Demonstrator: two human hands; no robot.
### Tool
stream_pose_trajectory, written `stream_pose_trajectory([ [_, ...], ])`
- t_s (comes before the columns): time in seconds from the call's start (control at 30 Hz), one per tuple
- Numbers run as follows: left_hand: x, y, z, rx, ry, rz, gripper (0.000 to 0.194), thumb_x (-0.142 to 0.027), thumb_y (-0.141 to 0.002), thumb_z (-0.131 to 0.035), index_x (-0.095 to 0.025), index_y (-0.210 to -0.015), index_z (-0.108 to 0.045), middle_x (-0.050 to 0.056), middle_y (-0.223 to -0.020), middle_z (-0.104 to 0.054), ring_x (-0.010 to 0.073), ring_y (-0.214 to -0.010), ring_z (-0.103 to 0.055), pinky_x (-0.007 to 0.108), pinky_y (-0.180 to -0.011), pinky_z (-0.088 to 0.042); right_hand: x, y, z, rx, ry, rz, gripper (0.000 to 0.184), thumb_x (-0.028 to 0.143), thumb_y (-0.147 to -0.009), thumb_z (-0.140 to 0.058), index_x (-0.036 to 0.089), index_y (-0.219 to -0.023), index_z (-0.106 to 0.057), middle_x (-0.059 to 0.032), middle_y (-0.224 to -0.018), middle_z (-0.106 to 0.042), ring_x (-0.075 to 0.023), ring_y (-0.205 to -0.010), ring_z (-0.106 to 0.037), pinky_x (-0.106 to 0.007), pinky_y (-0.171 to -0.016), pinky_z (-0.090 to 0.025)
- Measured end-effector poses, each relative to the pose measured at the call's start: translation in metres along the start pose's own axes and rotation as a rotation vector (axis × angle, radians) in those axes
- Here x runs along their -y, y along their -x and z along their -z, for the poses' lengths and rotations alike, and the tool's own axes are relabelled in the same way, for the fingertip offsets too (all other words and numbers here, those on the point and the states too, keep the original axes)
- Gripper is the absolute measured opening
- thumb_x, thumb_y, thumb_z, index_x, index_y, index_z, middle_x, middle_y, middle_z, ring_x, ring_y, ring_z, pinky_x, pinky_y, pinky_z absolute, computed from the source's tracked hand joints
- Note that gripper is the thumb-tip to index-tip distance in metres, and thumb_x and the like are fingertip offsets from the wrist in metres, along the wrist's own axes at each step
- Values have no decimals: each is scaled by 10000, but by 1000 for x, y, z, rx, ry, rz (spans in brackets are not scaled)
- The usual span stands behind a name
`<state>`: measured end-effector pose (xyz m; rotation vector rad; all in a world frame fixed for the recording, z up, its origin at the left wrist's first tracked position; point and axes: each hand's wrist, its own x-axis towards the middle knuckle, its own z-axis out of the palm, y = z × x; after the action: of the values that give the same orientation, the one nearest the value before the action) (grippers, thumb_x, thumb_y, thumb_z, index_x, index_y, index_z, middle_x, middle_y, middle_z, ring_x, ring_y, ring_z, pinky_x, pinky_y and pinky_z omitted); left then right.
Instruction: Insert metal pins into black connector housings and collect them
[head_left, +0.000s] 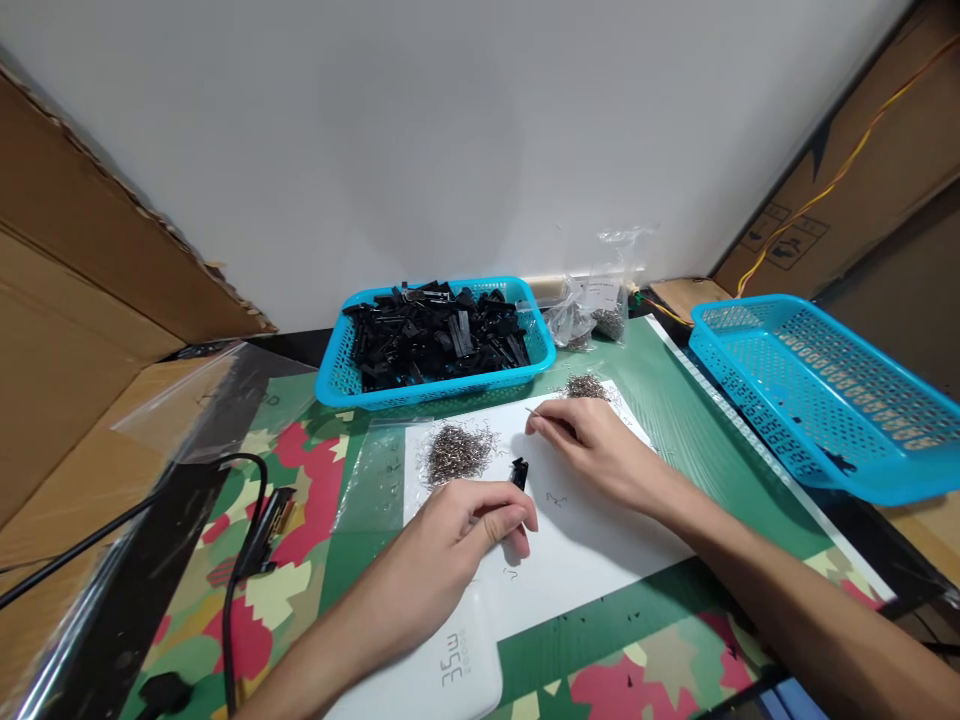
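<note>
First, a white device marked 35W point(457, 665) is seen by the left forearm. Above a white sheet point(600, 550), a small black part point(519, 472) is gripped by the closed fingers of the left hand point(476, 525). Beyond it, a thin metal piece point(533, 412) is pinched between the right hand's point(589, 437) thumb and forefinger. Small metal pieces point(456, 453) are heaped alongside. Farthest, loose black parts point(450, 340) are contained in a blue basket point(431, 394).
</note>
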<state>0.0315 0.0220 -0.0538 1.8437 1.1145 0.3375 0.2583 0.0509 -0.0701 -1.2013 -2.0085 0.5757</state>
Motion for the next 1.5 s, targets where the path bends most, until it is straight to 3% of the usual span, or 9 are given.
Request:
stream_pose_trajectory([
  [0.13, 0, -2, 1, -1, 39, -22, 415, -513, -1097, -454, -231, -946, -720, -10, -850, -719, 184, -873, -618, 283, -767, -385, 1, -2, -2, -121, -78, 108, 244, 238, -1076, -540, 185, -980, -758, -71, -1039, -718, -185, -924, -650, -310, -827, -467],
  [0.27, -1, -3, 1, -16, 2, -37, 395, -470, -1099, -464, -225, -916, -715, -20, -821, -701, 170, -837, -618, 283, -780, -396, -2, -2, -10, -202, -283, -9, 221, 278, -1028, -627, 182, -857, -728, -44, -867, -750, -177, -797, -692, -301, -760, -522],
  [0.43, -2, -3, 1, -16, -37, -47, 378, -404, -1101, -455, -219, -905, -721, -25, -812, -706, 167, -835, -631, 285, -795, -407, -3, -3, -23, -196, -524, -121, 286, 341, -1038, -597, 166, -822, -661, -44, -762, -744, -174, -693, -721, -287, -677, -568],
  [0.87, 4, -5, -1, -4, -59, -65, 356, -334, -1093, -456, -222, -893, -729, -45, -811, -721, 141, -816, -648, 269, -770, -410, -1, 0, -29, -219, -227, 42, 319, 247, -1065, -568, 173, -774, -676, 10, -691, -693, -124, -620, -629, -255, -634, -459],
  [1.17, -1, -6, 0, 3, -58, -58, 360, -310, -1083, -456, -214, -858, -721, -36, -782, -722, 144, -792, -640, 260, -752, -409, -5, 5, -40, -348, -166, 121, 348, 230, -1069, -579, 168, -738, -666, 19, -659, -701, -103, -552, -631, -234, -587, -464],
  [1.5, 1, -6, 3, 33, 47, -27, 391, -384, -1088, -450, -189, -872, -711, -13, -789, -726, 71, -482, -397, 224, -506, -312, -5, 8, -47, -411, -126, 145, 321, 179, -1060, -563, 169, -750, -649, 21, -630, -664, -90, -517, -590, -226, -553, -439],
])
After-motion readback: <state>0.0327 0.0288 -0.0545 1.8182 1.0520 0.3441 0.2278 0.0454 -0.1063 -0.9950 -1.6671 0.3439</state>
